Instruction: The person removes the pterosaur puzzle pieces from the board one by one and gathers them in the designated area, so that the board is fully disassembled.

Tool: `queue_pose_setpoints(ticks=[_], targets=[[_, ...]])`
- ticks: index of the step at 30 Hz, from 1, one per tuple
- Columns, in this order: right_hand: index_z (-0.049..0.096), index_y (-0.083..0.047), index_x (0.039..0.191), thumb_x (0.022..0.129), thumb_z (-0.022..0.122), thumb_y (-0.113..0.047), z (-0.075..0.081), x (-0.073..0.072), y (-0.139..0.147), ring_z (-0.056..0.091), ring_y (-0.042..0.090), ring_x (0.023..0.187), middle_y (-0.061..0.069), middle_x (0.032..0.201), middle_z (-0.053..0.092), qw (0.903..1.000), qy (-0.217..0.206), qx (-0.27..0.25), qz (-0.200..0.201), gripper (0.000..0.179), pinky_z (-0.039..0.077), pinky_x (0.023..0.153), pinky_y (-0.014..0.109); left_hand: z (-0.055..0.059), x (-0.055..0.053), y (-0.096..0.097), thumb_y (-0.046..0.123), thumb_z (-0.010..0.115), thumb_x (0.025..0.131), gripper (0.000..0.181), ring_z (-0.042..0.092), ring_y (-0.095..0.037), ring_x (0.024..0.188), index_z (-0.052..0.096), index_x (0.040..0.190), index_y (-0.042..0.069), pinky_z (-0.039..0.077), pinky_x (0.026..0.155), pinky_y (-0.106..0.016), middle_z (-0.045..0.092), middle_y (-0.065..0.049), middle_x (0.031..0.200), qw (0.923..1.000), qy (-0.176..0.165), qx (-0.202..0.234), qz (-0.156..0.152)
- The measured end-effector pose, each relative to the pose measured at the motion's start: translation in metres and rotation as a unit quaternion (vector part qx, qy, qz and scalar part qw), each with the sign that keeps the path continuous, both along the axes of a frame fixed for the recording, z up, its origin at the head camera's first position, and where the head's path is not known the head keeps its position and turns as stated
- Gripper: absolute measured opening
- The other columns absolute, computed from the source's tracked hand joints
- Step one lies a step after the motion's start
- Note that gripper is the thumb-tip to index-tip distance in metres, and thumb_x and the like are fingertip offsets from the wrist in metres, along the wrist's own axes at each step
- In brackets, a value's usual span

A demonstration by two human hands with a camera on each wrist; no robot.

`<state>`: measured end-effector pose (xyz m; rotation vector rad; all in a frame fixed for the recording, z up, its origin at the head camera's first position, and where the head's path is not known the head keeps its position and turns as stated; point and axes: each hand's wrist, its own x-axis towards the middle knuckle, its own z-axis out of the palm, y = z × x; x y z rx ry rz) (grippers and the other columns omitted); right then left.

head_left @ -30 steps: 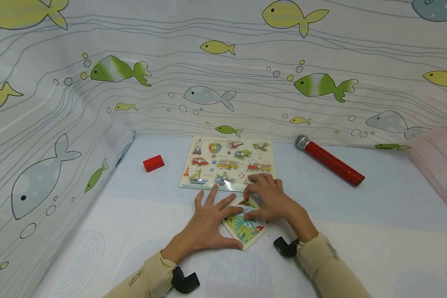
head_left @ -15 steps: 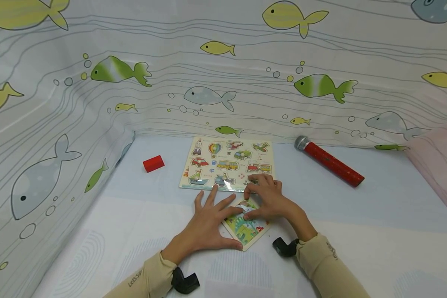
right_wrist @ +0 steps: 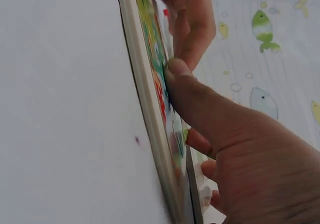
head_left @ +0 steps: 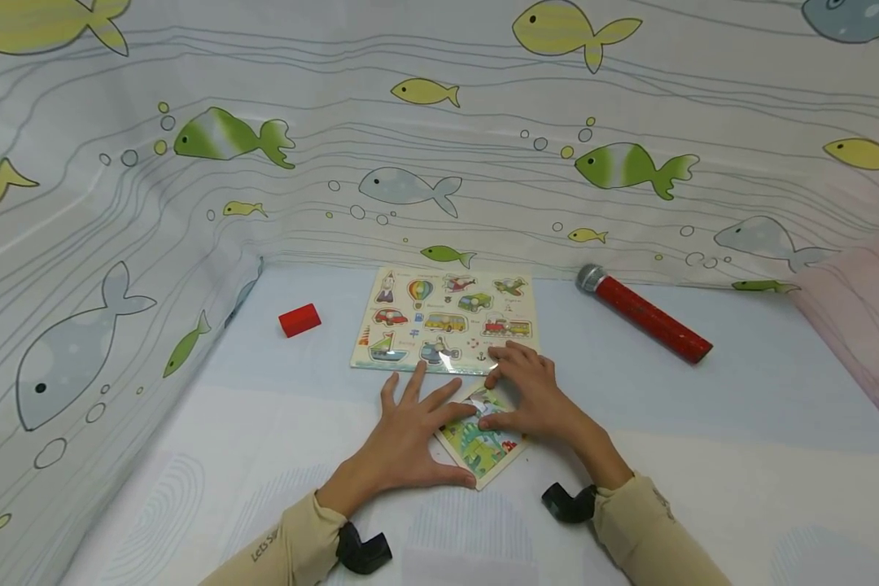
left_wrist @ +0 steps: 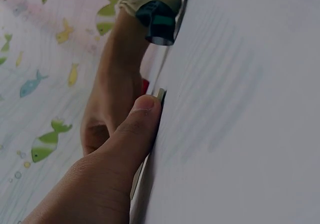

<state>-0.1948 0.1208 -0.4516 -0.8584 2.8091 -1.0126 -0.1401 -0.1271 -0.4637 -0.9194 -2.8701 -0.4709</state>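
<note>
A small square jigsaw puzzle (head_left: 483, 460) with a colourful picture lies cornerwise on the table, between my hands. My left hand (head_left: 410, 452) is spread at its left side, thumb on the near corner and index finger on the picture; in the left wrist view the thumb (left_wrist: 142, 109) presses the board's edge. With thumb and index finger bent over the upper part, my right hand (head_left: 531, 399) pinches a puzzle piece (right_wrist: 177, 134), which the right wrist view shows between them. The right hand's other fingers reach over the larger puzzle board (head_left: 403, 325) behind.
The larger board bears vehicle pictures. A red block (head_left: 299, 320) lies to its left, and a red microphone (head_left: 648, 317) to its right. A fish-patterned cloth (head_left: 315, 122) rises behind the table. Black wrist mounts (head_left: 364, 549) sit below both hands.
The right forearm and wrist have shifted slightly, and the index finger has moved a little at the puzzle's far corner. The left hand keeps its place; the view has shifted slightly.
</note>
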Motion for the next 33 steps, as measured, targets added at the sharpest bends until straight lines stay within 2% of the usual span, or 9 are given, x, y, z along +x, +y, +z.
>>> queue_pose_setpoints(ticks=[5, 8, 13, 17, 22, 33], targets=[[0.071, -0.019, 0.113, 0.081, 0.086, -0.034, -0.006, 0.007, 0.002, 0.021, 0.042, 0.154, 0.015, 0.159, 0.043, 0.9995, 0.011, -0.030, 0.002, 0.039, 0.015, 0.115, 0.067, -0.001, -0.001, 0.000, 0.086, 0.065, 0.072, 0.084, 0.013, -0.051, 0.155, 0.054, 0.143, 0.044, 0.010, 0.112, -0.077, 0.041, 0.002, 0.163, 1.0000, -0.001, -0.002, 0.000], [0.072, -0.020, 0.121, 0.088, 0.080, -0.028, -0.007, 0.010, 0.004, 0.016, 0.041, 0.155, 0.015, 0.161, 0.039, 0.9992, 0.009, -0.037, 0.009, 0.035, 0.012, 0.116, 0.067, -0.001, -0.001, 0.000, 0.084, 0.062, 0.076, 0.077, 0.013, -0.050, 0.156, 0.055, 0.143, 0.044, 0.011, 0.111, -0.077, 0.040, 0.003, 0.164, 1.0000, -0.001, -0.002, -0.001], [0.073, -0.021, 0.124, 0.093, 0.072, -0.017, -0.007, 0.011, 0.004, 0.014, 0.042, 0.156, 0.017, 0.162, 0.038, 0.9989, 0.015, -0.042, 0.017, 0.031, 0.011, 0.117, 0.066, 0.000, -0.001, 0.000, 0.073, 0.059, 0.087, 0.062, 0.013, -0.045, 0.157, 0.058, 0.141, 0.043, 0.009, 0.112, -0.076, 0.040, 0.004, 0.164, 0.9999, -0.004, 0.013, -0.009], [0.074, -0.019, 0.123, 0.094, 0.071, -0.011, -0.009, 0.011, 0.004, 0.017, 0.045, 0.154, 0.020, 0.160, 0.041, 0.9981, 0.031, -0.050, 0.018, 0.030, 0.012, 0.115, 0.068, -0.001, -0.002, -0.001, 0.060, 0.056, 0.094, 0.049, 0.015, -0.043, 0.157, 0.061, 0.140, 0.040, 0.008, 0.113, -0.075, 0.043, 0.005, 0.162, 0.9994, 0.001, 0.028, -0.021], [0.075, -0.020, 0.121, 0.092, 0.071, -0.007, -0.011, 0.011, 0.002, 0.019, 0.046, 0.153, 0.021, 0.158, 0.043, 0.9974, 0.037, -0.061, 0.011, 0.031, 0.012, 0.114, 0.069, -0.003, -0.003, -0.002, 0.049, 0.055, 0.098, 0.043, 0.017, -0.043, 0.157, 0.062, 0.139, 0.040, 0.009, 0.113, -0.074, 0.046, 0.006, 0.160, 0.9988, 0.010, 0.036, -0.032], [0.076, -0.022, 0.119, 0.092, 0.072, -0.007, -0.013, 0.011, 0.000, 0.019, 0.046, 0.153, 0.019, 0.158, 0.044, 0.9967, 0.036, -0.073, 0.000, 0.031, 0.013, 0.113, 0.069, -0.001, -0.001, -0.002, 0.046, 0.057, 0.097, 0.042, 0.020, -0.043, 0.156, 0.063, 0.139, 0.039, 0.010, 0.113, -0.073, 0.048, 0.006, 0.158, 0.9984, 0.009, 0.046, -0.032]])
